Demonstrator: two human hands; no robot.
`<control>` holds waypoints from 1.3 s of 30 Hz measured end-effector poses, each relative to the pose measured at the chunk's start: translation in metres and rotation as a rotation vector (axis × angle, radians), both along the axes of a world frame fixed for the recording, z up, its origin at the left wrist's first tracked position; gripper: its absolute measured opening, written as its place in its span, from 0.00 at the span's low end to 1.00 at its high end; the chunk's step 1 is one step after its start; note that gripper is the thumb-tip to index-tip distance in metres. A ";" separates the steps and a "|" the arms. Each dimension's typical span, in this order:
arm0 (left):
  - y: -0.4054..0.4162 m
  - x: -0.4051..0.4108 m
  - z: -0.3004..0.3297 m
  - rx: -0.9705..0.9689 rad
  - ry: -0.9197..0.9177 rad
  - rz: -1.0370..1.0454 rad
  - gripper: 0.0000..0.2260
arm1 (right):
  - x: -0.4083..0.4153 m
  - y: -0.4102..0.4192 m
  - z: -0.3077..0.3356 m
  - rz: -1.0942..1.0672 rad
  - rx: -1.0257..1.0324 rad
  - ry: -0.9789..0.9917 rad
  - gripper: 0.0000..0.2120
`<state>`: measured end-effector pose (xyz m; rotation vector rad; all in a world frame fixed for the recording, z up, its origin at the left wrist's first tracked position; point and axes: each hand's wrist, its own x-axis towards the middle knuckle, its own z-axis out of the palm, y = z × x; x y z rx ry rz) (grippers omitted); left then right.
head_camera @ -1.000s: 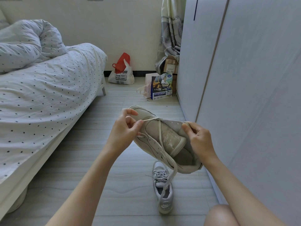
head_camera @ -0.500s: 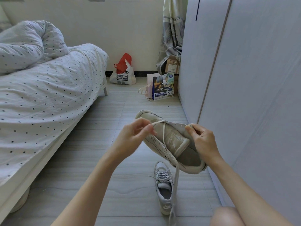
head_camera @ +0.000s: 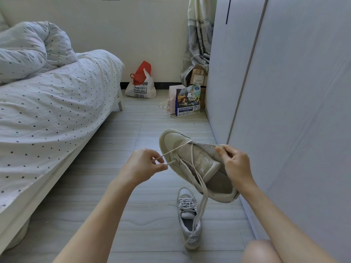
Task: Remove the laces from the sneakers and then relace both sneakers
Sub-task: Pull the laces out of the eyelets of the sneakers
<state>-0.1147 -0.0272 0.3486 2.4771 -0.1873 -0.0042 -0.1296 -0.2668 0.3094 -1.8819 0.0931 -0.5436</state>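
Since the earlier frame, the left hand (head_camera: 144, 166) had drawn away from the held sneaker (head_camera: 191, 160), pulling a length of lace (head_camera: 171, 153) taut out to the side; half a second before, its fingers had been right at the eyelets.

Nearest, a bare knee (head_camera: 260, 251) showed at the lower right. Just beyond it the second sneaker (head_camera: 189, 223) lay on the floor (head_camera: 133, 215), grey-white, toe toward the camera, its thin laces loose across the tongue. A flat cream strand from the held sneaker dangled down over it.

Above, the left hand pinched the flat cotton lace between thumb and fingertips, clear of the shoe. The right hand (head_camera: 235, 164) gripped the eyelet edge of the beige sneaker, fingers curled around it. That sneaker hung in the air, tilted, toe pointing away; its upper looked smooth and leather-like, with a padded suede-textured tongue and a thick rounded sole.

Pale wood-grain planks ran away to the wall. At left stood a bed (head_camera: 47, 114) under crinkled white cloth with dark dots. At right rose a smooth matt wardrobe (head_camera: 294, 92). Farther off sat a glossy printed paper bag (head_camera: 188, 100), a white and red plastic bag (head_camera: 140, 84), a cardboard box (head_camera: 198, 77) and a patterned curtain (head_camera: 198, 35).
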 end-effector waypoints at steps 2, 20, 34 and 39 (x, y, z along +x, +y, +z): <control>0.000 -0.001 -0.001 0.064 0.033 0.013 0.06 | 0.000 0.000 0.000 0.023 -0.012 -0.013 0.11; 0.014 -0.008 0.019 -0.341 -0.068 0.011 0.06 | 0.008 -0.024 -0.020 -0.332 -0.094 0.209 0.22; -0.004 -0.001 -0.013 0.193 0.072 -0.116 0.11 | -0.006 -0.004 0.010 -0.077 -0.054 -0.030 0.10; -0.013 -0.003 -0.008 -0.167 -0.088 0.012 0.13 | -0.014 0.010 0.024 0.023 0.014 -0.139 0.11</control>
